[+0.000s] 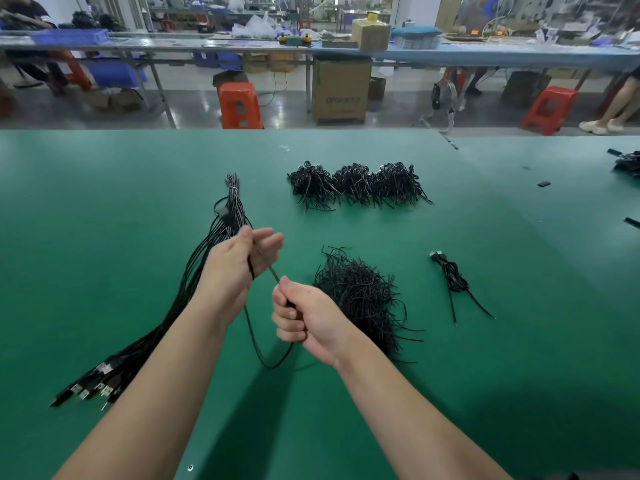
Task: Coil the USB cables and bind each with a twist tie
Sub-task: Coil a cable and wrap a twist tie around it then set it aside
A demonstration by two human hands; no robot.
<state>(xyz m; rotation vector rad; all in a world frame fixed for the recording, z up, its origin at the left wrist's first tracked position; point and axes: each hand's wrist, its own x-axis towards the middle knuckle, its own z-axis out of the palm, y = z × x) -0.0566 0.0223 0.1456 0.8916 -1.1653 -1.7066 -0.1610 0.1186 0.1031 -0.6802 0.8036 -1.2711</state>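
While both hands work one black USB cable (pixel 268 363) above the green table (pixel 104 202), the key relation is how that cable runs btwn them: a short taut stretch goes diagonally from the left hand (pixel 239 263) down-right to the right hand (pixel 304 315), then a slack loop hangs below the right hand and swings back up toward the left wrist. Left hand's fingers are curled round the cable, w/ what looks like a turn already wrapped over the palm; right hand is a closed fist pinching the cable at thumb and forefinger. Taking the left hand as landmark: the uncoiled cable bundle (pixel 194 289) runs just beside and behind it, long axis from far-centre to near-left, USB plugs at the near-left end; the twist tie pile (pixel 363 299) lies to its right, just past the right hand — so the right hand is nearer the ties; one finished coil (pixel 453 278) sits further right; three heaps of black pieces (pixel 356 185), prob. more ties, lie far-right. Next move, I'd judge, is the right hand feeding slack around the left — loop length left looks ample for a few more turns.
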